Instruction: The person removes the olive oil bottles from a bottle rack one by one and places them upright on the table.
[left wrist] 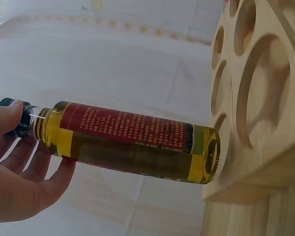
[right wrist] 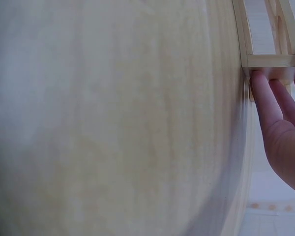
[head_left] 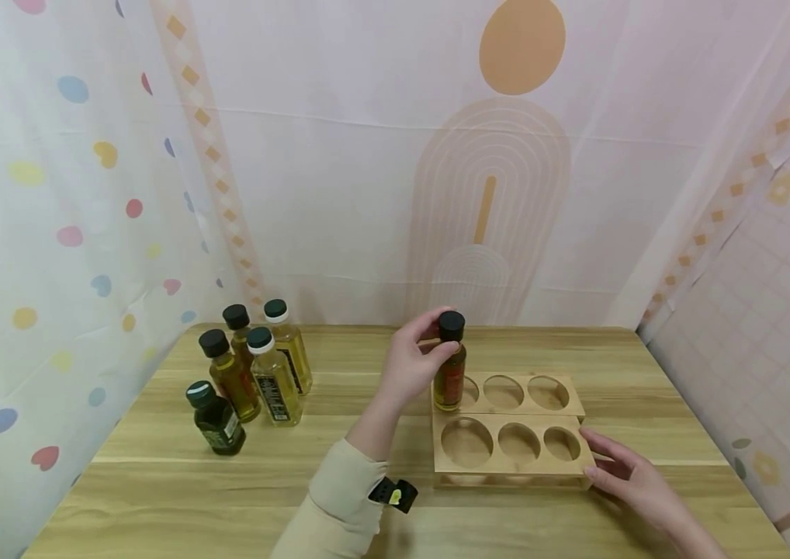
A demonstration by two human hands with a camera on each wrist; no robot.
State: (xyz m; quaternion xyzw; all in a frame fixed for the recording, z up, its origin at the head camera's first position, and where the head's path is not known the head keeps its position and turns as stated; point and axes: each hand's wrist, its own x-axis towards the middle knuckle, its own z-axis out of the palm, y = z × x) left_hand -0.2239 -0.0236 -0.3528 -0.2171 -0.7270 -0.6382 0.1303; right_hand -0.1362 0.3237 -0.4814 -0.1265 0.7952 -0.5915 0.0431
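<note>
My left hand (head_left: 414,359) pinches an oil bottle (head_left: 449,380) near its black cap. The left wrist view shows the bottle (left wrist: 132,140) with yellow oil and a red label. Its base is at the back-left hole of a two-tier wooden bottle rack (head_left: 500,463); whether it touches the rack I cannot tell. My right hand (head_left: 632,483) holds the rack's right end, thumb near the front corner and fingers along the side. In the right wrist view, its fingers (right wrist: 268,101) touch the rack's end (right wrist: 273,61). The other round holes hold nothing.
Several bottles stand grouped on the table's left: a short dark green bottle (head_left: 219,423), a black-capped oil bottle (head_left: 236,388) with another behind it, and clear green-capped bottles (head_left: 276,392). A patterned curtain (head_left: 339,194) hangs behind the wooden table (head_left: 227,505).
</note>
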